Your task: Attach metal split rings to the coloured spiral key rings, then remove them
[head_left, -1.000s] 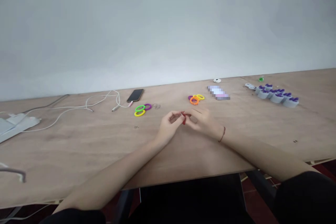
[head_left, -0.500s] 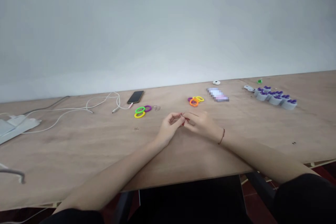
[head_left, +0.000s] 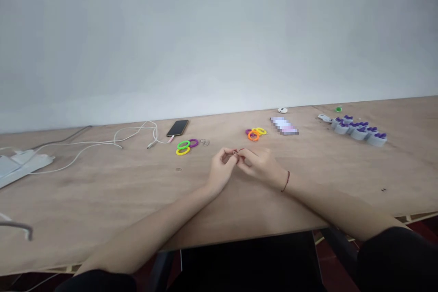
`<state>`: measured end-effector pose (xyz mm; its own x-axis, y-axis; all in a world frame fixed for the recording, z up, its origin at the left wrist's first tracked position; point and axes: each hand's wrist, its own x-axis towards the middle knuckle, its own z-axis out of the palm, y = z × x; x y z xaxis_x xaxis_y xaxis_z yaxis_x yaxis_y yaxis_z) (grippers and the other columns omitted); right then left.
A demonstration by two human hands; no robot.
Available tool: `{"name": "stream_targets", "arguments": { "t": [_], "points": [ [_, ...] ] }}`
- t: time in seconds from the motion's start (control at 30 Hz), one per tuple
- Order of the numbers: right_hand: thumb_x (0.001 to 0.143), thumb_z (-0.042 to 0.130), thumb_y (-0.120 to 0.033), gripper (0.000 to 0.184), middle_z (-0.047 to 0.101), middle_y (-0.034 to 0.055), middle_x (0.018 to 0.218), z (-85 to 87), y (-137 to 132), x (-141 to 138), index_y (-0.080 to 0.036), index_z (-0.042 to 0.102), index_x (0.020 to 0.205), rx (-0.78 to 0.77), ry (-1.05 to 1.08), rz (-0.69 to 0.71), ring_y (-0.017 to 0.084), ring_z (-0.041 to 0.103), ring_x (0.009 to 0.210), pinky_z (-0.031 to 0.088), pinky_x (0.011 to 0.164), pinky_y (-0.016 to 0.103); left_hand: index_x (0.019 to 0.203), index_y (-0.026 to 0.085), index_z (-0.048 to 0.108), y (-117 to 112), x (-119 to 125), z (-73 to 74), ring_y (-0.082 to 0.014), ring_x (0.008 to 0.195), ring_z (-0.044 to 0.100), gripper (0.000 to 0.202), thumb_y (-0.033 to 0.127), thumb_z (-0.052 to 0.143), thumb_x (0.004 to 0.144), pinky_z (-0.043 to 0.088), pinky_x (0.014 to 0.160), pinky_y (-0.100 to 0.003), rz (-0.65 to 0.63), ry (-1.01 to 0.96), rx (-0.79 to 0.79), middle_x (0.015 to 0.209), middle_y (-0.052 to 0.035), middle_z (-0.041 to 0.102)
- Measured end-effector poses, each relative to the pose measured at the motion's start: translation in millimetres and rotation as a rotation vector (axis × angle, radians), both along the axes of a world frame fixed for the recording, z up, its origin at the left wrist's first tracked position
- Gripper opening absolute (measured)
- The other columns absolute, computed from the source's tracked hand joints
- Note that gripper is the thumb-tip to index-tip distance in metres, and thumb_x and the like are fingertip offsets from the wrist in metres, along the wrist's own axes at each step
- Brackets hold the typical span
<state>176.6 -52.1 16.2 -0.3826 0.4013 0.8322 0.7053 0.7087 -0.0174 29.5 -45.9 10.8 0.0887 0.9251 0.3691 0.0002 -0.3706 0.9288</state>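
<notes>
My left hand (head_left: 221,168) and my right hand (head_left: 262,165) meet above the middle of the table, fingertips nearly touching. Between the left thumb and fingers is a small metal key ring (head_left: 235,153). The right hand's fingers are closed at its other side, pinching a small red thing (head_left: 241,149) mostly hidden by them. Left of the hands lie coil bracelets: a green one (head_left: 181,147), a yellow one (head_left: 182,153) and a purple one (head_left: 195,144). Beside them are loose metal rings (head_left: 204,143). Beyond my fingers, an orange coil bracelet (head_left: 253,140) overlaps yellow and purple ones.
A black phone (head_left: 178,128) is plugged into a white cable, with a power strip (head_left: 29,166) at the left. Another phone (head_left: 284,126) lies behind the right hand. Several white round pieces with purple tops (head_left: 359,133) stand at the right. The wall (head_left: 219,45) bounds the table's back.
Both hands stay together in the same place, with a slight shift of the fingers. Less of the red thing shows between them now. The view has tilted up slightly.
</notes>
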Motion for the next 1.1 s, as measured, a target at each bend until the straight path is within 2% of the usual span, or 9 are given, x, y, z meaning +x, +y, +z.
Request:
{"name": "stream_targets", "arguments": {
  "t": [0.27, 0.37, 0.53, 0.57, 0.73, 0.83, 0.97, 1.03, 1.1],
  "points": [
    [0.083, 0.047, -0.017, 0.011, 0.063, 0.0002, 0.072, -0.1, -1.2, 4.8, -0.019, 0.057, 0.086, -0.178, -0.065, 0.114, 0.010, 0.051, 0.058, 0.031, 0.054, 0.021, 0.076, 0.018, 0.048, 1.1, -11.2, 3.3, -0.0134, 0.074, 0.059, 0.002, 0.018, 0.048, 0.075, 0.046, 0.066, -0.025, -0.093, 0.145, 0.082, 0.075, 0.0014, 0.060],
    [0.082, 0.045, -0.015, 0.013, 0.063, 0.0013, 0.073, -1.9, 0.1, 5.0, -0.018, 0.058, 0.083, -0.157, -0.094, 0.106, 0.010, 0.051, 0.060, 0.030, 0.053, 0.022, 0.078, 0.017, 0.050, 1.3, -13.0, 5.5, -0.0130, 0.074, 0.056, 0.006, 0.017, 0.046, 0.074, 0.045, 0.069, -0.025, -0.071, 0.295, 0.107, 0.077, 0.0009, 0.059],
    [0.085, 0.044, -0.018, 0.016, 0.060, 0.0022, 0.070, -5.7, 5.8, 6.5, -0.018, 0.059, 0.080, -0.038, -0.145, 0.053, 0.011, 0.049, 0.060, 0.030, 0.055, 0.024, 0.078, 0.018, 0.049, -0.6, -13.6, 11.8, -0.0112, 0.067, 0.049, 0.006, 0.018, 0.050, 0.073, 0.040, 0.064, -0.022, 0.114, 0.486, 0.179, 0.072, 0.0025, 0.052],
    [0.085, 0.044, -0.019, 0.016, 0.060, 0.0024, 0.070, -6.9, 7.2, 6.8, -0.018, 0.059, 0.080, -0.018, -0.159, 0.048, 0.012, 0.049, 0.060, 0.030, 0.055, 0.024, 0.075, 0.017, 0.049, -1.2, -14.0, 12.6, -0.0107, 0.064, 0.047, 0.002, 0.019, 0.049, 0.074, 0.038, 0.062, -0.022, 0.103, 0.518, 0.189, 0.068, 0.0032, 0.050],
    [0.084, 0.045, -0.017, 0.015, 0.061, 0.0032, 0.070, -10.2, 10.2, 6.8, -0.017, 0.060, 0.082, -0.017, -0.181, 0.092, 0.013, 0.050, 0.060, 0.030, 0.055, 0.027, 0.067, 0.017, 0.049, -1.9, -18.1, 14.2, -0.0100, 0.058, 0.040, 0.013, 0.020, 0.044, 0.078, 0.032, 0.056, -0.022, 0.056, 0.624, 0.237, 0.060, 0.0041, 0.045],
    [0.085, 0.046, -0.023, 0.015, 0.060, 0.0017, 0.067, -5.5, 8.5, 7.1, -0.018, 0.060, 0.087, -0.236, -0.006, 0.164, 0.013, 0.050, 0.061, 0.034, 0.058, 0.026, 0.066, 0.016, 0.049, -0.9, -20.1, 15.1, -0.0098, 0.058, 0.041, 0.015, 0.020, 0.044, 0.078, 0.032, 0.056, -0.022, 0.005, 0.607, 0.215, 0.060, 0.0041, 0.045],
    [0.087, 0.042, -0.036, 0.026, 0.060, 0.0030, 0.081, 2.7, 9.9, 8.2, -0.019, 0.056, 0.102, -0.681, 0.494, 0.242, 0.014, 0.054, 0.073, 0.041, 0.064, 0.026, 0.065, 0.016, 0.049, -1.3, -19.4, 15.7, -0.0093, 0.058, 0.041, 0.018, 0.025, 0.045, 0.080, 0.033, 0.055, -0.021, -0.083, 0.525, 0.172, 0.060, 0.0039, 0.046],
    [0.088, 0.039, -0.043, 0.031, 0.060, 0.0040, 0.089, 3.4, 12.5, 7.8, -0.020, 0.058, 0.095, -0.935, 0.608, 0.387, 0.015, 0.055, 0.081, 0.043, 0.070, 0.027, 0.066, 0.016, 0.050, -3.1, -18.3, 16.0, -0.0094, 0.057, 0.042, 0.019, 0.027, 0.046, 0.081, 0.034, 0.055, -0.021, -0.130, 0.492, 0.154, 0.061, 0.0035, 0.048],
    [0.088, 0.035, -0.050, 0.040, 0.060, 0.0037, 0.081, 1.3, 14.9, 6.3, -0.019, 0.059, 0.080, -1.208, 0.611, 0.569, 0.015, 0.056, 0.075, 0.043, 0.068, 0.029, 0.067, 0.016, 0.050, -5.4, -17.4, 16.8, -0.0099, 0.057, 0.044, 0.021, 0.030, 0.047, 0.082, 0.035, 0.055, -0.021, -0.176, 0.484, 0.133, 0.061, 0.0027, 0.051]
  ]
}}
